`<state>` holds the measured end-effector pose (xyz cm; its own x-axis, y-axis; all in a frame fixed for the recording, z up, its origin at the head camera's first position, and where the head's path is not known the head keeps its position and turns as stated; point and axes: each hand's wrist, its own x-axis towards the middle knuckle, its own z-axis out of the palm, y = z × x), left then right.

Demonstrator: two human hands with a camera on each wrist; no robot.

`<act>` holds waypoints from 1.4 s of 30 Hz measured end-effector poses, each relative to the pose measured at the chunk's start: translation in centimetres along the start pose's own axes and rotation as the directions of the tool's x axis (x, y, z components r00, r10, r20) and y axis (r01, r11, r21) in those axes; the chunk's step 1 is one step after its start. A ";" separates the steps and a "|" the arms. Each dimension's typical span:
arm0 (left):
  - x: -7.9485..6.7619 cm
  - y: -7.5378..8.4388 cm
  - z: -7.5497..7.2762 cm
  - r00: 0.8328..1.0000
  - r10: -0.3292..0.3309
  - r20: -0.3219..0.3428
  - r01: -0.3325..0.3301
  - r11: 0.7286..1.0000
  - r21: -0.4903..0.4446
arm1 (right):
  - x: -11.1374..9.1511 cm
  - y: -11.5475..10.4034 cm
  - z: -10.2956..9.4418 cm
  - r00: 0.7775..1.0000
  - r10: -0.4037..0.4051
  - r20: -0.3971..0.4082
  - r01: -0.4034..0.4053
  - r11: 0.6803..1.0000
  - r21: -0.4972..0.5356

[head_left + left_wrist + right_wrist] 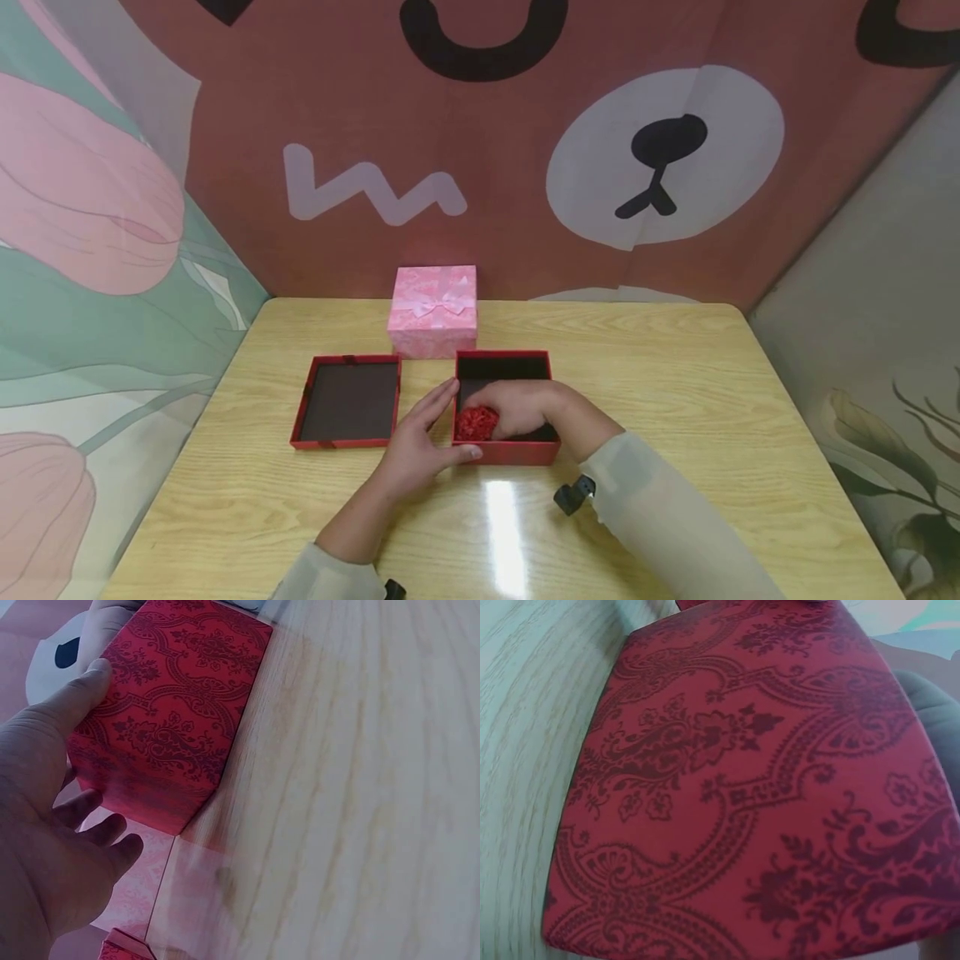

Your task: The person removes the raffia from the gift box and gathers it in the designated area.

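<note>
An uncovered red box (517,452) with a dark inside stands mid-table, dark red floral patterns on its walls in both wrist views. My right hand (521,408) reaches down into it, fingers bent over a clump of red shredded paper (477,423) at the near left corner. Part of those fingers is hidden. At the box's left side is my left hand (416,454), its thumb on the front wall and its longer fingers stretched along the left wall. In the left wrist view the thumb touches the patterned wall, while several fingers hang relaxed beside it.
The red-edged lid (347,402) lies inside up to the left, dark lining showing. Behind it and the box, a pink gift box (433,321) with a bow stands near the back of the wooden table (660,375). A bear-printed backdrop (495,167) rises beyond the far edge.
</note>
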<state>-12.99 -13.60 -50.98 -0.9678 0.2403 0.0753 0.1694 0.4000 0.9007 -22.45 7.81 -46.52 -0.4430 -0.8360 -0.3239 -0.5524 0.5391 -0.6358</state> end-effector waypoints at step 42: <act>0.1 -0.1 -0.2 0.999 -0.032 0.021 0.032 0.999 -0.003 | -5.3 -1.4 -5.3 0.994 0.009 -0.108 0.025 0.951 0.308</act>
<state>-13.13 -13.83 -50.94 -0.9686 0.2456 0.0377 0.1379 0.4050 0.9039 -23.08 12.08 -40.19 -0.5217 -0.8150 -0.2522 -0.3188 0.4604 -0.8285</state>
